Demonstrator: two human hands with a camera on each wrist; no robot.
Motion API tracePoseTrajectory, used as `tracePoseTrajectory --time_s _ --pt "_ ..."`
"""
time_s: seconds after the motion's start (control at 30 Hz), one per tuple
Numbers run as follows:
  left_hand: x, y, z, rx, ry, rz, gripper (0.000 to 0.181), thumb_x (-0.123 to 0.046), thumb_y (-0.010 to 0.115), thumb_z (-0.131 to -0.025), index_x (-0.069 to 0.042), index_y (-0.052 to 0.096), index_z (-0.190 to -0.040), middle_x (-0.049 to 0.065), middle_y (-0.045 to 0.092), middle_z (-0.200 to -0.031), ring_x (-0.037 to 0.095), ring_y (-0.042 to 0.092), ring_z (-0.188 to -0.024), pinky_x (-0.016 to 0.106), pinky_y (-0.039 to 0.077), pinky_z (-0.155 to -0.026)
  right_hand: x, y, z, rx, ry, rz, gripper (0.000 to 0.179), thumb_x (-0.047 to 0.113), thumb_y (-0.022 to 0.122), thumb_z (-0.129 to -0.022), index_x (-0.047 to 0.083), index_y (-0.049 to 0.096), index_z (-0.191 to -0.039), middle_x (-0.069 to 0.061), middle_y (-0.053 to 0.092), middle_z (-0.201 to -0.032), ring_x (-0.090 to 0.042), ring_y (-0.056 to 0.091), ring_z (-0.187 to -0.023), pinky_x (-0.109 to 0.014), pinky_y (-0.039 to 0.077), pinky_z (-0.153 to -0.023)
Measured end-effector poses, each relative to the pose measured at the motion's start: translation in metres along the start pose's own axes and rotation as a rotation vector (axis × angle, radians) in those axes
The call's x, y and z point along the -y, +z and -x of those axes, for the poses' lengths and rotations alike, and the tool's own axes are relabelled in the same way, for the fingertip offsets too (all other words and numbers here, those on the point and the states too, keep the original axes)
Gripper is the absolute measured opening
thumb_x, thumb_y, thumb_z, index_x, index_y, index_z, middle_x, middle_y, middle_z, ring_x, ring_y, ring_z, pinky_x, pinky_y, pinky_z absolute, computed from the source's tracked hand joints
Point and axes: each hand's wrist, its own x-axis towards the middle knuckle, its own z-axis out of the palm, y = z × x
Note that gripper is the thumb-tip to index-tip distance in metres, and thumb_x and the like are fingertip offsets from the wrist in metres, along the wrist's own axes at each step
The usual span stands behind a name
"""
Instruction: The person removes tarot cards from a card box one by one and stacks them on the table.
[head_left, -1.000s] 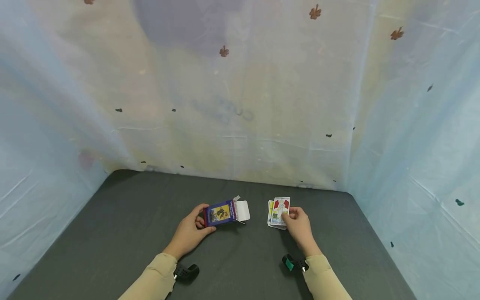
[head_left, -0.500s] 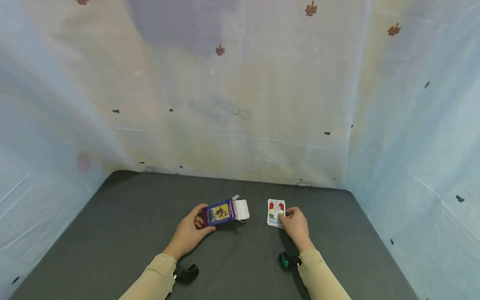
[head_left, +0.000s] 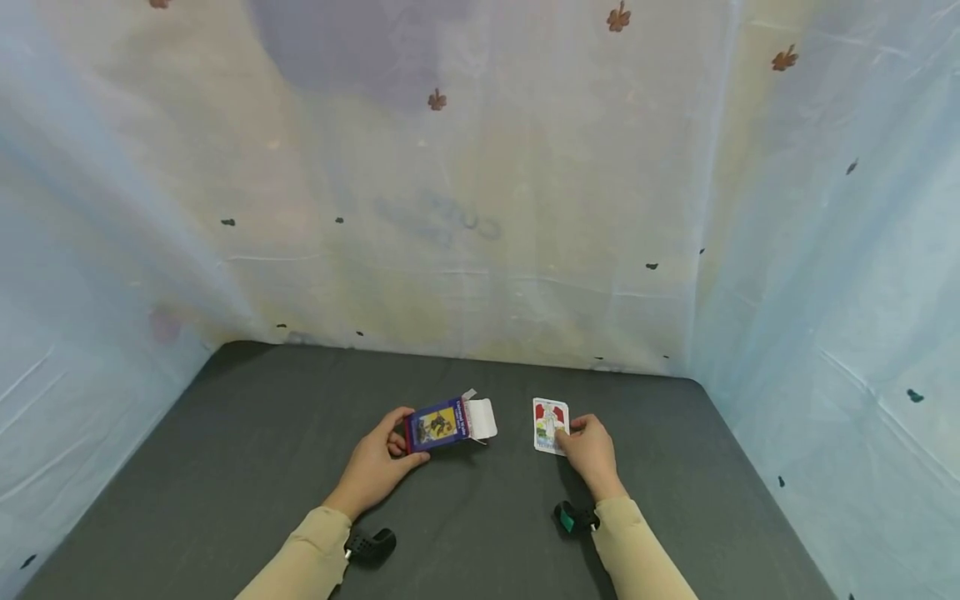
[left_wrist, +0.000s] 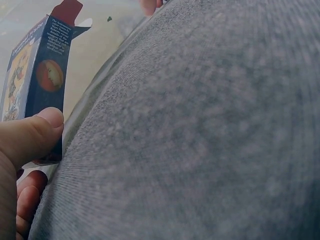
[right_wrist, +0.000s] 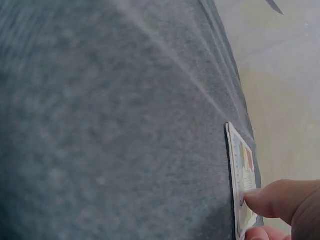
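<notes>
My left hand grips a blue card box by its closed end, thumb along one side. The box has a yellow picture on its front, and its white end flap stands open toward the right. In the left wrist view the thumb presses the side of the box, which bears small print. My right hand pinches a small stack of picture cards at its right edge, thumb on the top card. Seen from the right wrist, the cards lie nearly flush at the dark cloth.
A dark grey cloth-covered table lies under both hands. Pale curtains with leaf prints hang behind it and at both sides. Each wrist wears a black strap-like device, the left one near the cloth.
My right hand has slid slightly left with the top card, which now lies over the cards that stuck out beneath it. The left hand and the box have stayed nearly still.
</notes>
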Motion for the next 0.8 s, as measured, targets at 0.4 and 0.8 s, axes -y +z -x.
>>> tracePoseTrajectory --time_s 0.4,0.8 --pt "-0.002 -0.001 0.001 0.001 -0.006 -0.011 0.076 -0.036 0.084 -0.076 -0.029 0.045 -0.141 -0.004 0.056 -0.084 0.014 0.052 -0.073 0.032 0.043 -0.067 -0.009 0.0 0.005 0.036 0.051 -0.191 0.034 0.027 0.065 -0.092 -0.002 0.058 -0.109 -0.012 0.058 -0.088 -0.021 0.054 -0.074 -0.031 0.043 -0.06" --pt "-0.002 -0.002 0.001 0.006 0.007 0.006 0.075 -0.031 0.083 -0.078 -0.028 0.044 -0.142 -0.005 0.058 -0.096 0.014 0.053 -0.075 0.032 0.045 -0.068 0.004 0.0 0.021 -0.051 -0.086 -0.348 0.032 0.027 0.066 -0.094 0.003 0.06 -0.113 -0.01 0.06 -0.097 -0.021 0.055 -0.083 -0.026 0.046 -0.064"
